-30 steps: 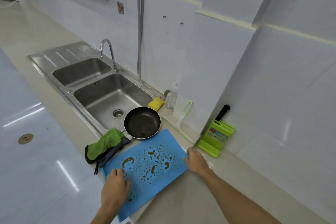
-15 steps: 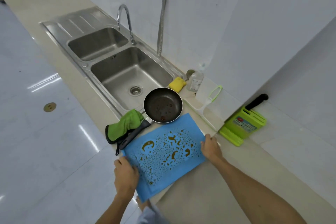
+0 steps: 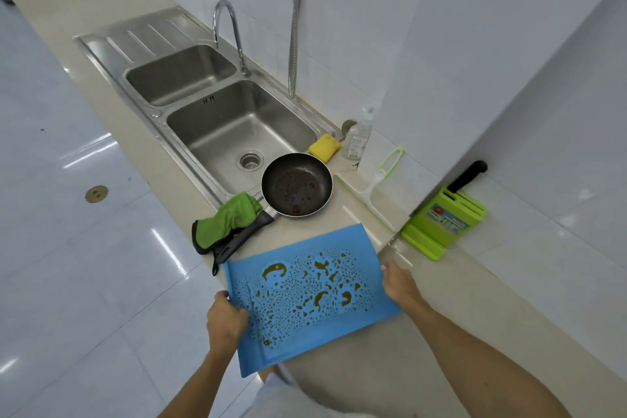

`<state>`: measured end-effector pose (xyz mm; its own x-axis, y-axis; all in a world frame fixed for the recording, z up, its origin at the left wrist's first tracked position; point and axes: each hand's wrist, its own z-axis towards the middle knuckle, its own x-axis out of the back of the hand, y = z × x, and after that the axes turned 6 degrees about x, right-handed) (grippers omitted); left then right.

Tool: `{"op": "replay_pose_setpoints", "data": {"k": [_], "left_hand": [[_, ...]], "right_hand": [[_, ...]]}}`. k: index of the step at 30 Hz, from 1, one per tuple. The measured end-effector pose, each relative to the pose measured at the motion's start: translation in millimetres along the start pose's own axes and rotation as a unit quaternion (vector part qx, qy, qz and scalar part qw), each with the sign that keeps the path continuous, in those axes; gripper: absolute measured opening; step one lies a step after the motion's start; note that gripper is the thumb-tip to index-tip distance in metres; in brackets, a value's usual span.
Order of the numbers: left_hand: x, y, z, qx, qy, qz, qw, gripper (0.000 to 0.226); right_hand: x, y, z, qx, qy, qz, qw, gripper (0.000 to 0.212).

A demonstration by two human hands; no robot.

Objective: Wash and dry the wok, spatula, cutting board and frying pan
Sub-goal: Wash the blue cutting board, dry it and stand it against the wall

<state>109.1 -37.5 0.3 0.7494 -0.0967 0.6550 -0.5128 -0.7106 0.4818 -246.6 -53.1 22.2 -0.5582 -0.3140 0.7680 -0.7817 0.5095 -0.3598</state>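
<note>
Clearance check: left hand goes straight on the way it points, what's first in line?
The left hand, gripping the blue cutting board by its left edge, points toward the frying pan handle; that likely comes first, with the green cloth just beside it. Height is unclear, so it might pass above.

No legible text: label on clear bottle [image 3: 356,141] and sticker on green knife block [image 3: 445,218] too blurred.

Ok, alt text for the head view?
The left hand and right hand grip a blue cutting board, spotted with brown liquid, by its side edges. Behind it sit a dirty frying pan, a green cloth and a double sink.
</note>
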Motion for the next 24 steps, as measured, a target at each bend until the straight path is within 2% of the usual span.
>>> {"op": "replay_pose_setpoints", "data": {"k": [3, 7, 10, 14, 18, 24], "left_hand": [[1, -2, -8, -0.019, -0.008, 0.024, 1.0, 0.03], [-5, -5, -23, -0.03, -0.026, 0.031, 0.999, 0.028], [-12, -9, -39, -0.057, -0.013, -0.004, 0.998, 0.023], [-2, -5, -53, -0.123, 0.018, -0.082, 0.989, 0.017], [25, 4, -53, -0.182, 0.057, -0.147, 0.971, 0.014], [85, 22, -12, -0.207, 0.076, -0.155, 0.963, 0.032]], "right_hand": [[-3, 15, -13, 0.005, -0.008, 0.005, 1.0, 0.034], [-3, 29, -27, -0.021, 0.025, 0.049, 0.998, 0.034], [0, 33, -36, -0.041, 0.075, 0.109, 0.99, 0.033], [13, 29, -46, -0.016, 0.147, 0.165, 0.975, 0.026], [23, 7, -53, 0.006, 0.182, 0.194, 0.964, 0.027], [31, -60, -51, 0.037, 0.222, 0.227, 0.948, 0.03]]}}
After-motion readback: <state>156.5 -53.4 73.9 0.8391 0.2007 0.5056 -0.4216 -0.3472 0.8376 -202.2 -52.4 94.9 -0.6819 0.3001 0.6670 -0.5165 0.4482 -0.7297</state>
